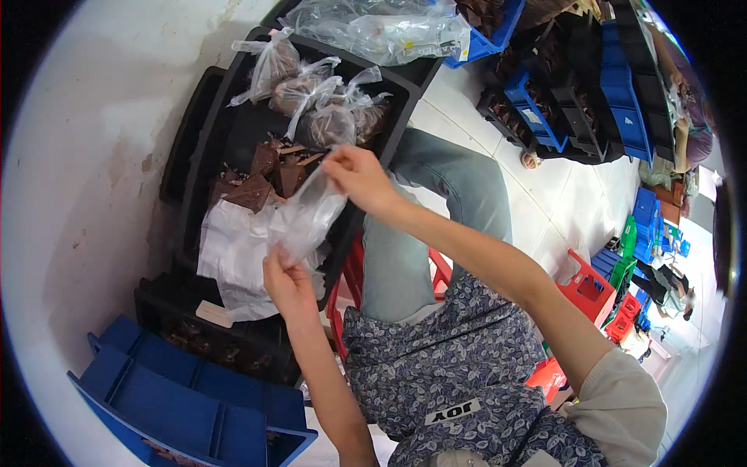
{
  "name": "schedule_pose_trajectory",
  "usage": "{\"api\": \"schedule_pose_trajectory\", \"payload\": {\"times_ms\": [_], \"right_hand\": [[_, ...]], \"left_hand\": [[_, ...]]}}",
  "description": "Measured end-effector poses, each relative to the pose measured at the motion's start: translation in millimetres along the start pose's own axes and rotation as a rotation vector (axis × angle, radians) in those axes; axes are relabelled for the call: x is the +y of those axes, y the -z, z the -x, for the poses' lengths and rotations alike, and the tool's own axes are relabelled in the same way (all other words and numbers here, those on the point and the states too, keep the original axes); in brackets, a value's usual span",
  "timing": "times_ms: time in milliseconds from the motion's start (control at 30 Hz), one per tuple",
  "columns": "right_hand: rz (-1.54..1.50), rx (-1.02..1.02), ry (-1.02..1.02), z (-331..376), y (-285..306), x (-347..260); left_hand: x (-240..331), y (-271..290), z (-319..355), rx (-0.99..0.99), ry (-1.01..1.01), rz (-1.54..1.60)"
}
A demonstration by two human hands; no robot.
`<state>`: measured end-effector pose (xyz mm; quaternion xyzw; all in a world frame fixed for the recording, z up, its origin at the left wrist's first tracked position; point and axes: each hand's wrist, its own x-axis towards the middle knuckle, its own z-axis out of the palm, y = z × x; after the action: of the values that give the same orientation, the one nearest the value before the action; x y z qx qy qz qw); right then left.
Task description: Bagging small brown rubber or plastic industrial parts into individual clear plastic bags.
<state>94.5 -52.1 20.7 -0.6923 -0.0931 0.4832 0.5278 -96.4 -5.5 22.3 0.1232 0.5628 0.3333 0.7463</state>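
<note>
Between my two hands a clear plastic bag [311,208] is stretched out over a black crate [233,128]. My left hand [289,286] pinches its lower end, and my right hand [359,180] grips the upper end. The bag looks flat, with nothing visible inside. Beneath it lie dark brown angular pieces [253,193] and a stack of whitish plastic sheets or bags [233,241]. Farther up the crate sit several tied clear bags [331,124] with brown contents.
Loose clear plastic [373,35] lies beyond the crate. Blue crates [179,397] stand at lower left beside a whitish wall [101,156]. Farther right, more blue and black crates [537,109] hold dark pieces. Red crates [583,288] and other people [669,288] are at far right.
</note>
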Motion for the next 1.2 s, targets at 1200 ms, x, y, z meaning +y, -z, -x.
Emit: {"api": "schedule_pose_trajectory", "payload": {"times_ms": [1200], "right_hand": [[0.538,0.069,0.126,44.9,-8.5,6.7]], "left_hand": [[-0.2,-31.3,7.4,-0.037,0.104,-0.056]]}}
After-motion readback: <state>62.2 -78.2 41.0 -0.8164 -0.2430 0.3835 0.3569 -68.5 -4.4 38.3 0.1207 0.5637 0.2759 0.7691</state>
